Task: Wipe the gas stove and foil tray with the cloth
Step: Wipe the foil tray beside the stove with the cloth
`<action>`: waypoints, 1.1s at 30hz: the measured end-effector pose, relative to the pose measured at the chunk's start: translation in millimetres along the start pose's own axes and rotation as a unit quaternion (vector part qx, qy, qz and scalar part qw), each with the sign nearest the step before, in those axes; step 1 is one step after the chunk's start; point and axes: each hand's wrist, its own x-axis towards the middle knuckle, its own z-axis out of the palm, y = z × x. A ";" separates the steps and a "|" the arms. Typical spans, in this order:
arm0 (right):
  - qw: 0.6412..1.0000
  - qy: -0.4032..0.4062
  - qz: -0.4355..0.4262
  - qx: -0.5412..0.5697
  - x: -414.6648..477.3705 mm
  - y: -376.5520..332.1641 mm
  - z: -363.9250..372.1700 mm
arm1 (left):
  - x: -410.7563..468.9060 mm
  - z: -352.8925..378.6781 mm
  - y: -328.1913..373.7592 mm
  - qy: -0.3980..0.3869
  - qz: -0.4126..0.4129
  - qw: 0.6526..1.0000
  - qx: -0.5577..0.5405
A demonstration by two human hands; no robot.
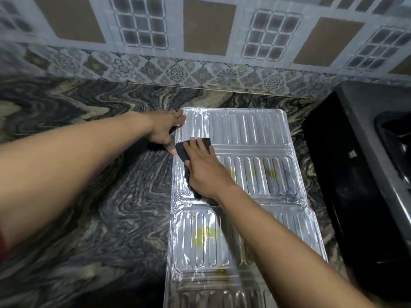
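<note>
A long ribbed silver foil tray [255, 134] lies flat on the marbled counter, with yellow stains on its middle and near panels. My right hand [203, 170] presses a dark cloth [181, 150] onto the tray's left side, fingers spread flat over it. My left hand [165, 130] rests on the tray's far left edge, fingers apart, holding it down. The black gas stove [364, 174] stands to the right of the tray, only partly in view.
The dark swirled stone counter [89, 185] spreads to the left and behind the tray. A patterned tiled wall [200, 52] rises at the back. The stove's burner grate [398, 138] shows at the right edge.
</note>
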 end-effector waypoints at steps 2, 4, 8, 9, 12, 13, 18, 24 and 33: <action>1.000 -0.018 -0.019 -0.005 -9.6 -3.1 1.4 | 1.2 0.6 -0.6 0.003 0.004 1.000 0.009; 0.999 -0.035 -0.040 -0.010 -20.1 -4.2 2.5 | 1.0 0.1 -0.4 0.002 0.005 1.000 0.011; 0.996 -0.065 -0.066 -0.015 -43.7 7.6 -1.0 | -0.4 -0.6 -0.1 0.000 -0.001 1.000 0.001; 0.997 -0.063 -0.054 -0.005 -49.0 13.9 -5.0 | -0.2 -0.4 0.2 -0.001 -0.003 1.000 0.002; 0.999 -0.034 0.002 0.015 -62.8 39.5 -17.8 | -1.4 -0.3 2.8 -0.002 -0.005 1.000 0.003; 0.999 -0.023 0.026 0.015 -67.3 49.7 -21.2 | -2.4 -0.5 3.8 -0.002 -0.007 1.000 0.001; 0.992 0.023 0.120 0.013 -82.1 81.2 -33.1 | -13.3 -3.9 17.7 0.008 -0.016 1.000 0.018; 0.987 0.058 0.145 -0.039 -77.2 63.4 -26.3 | -47.5 10.8 60.7 0.071 0.041 0.996 -0.038; 0.990 0.061 0.128 -0.028 -82.4 74.2 -25.3 | -79.8 49.7 70.4 -0.033 -0.010 0.999 -0.024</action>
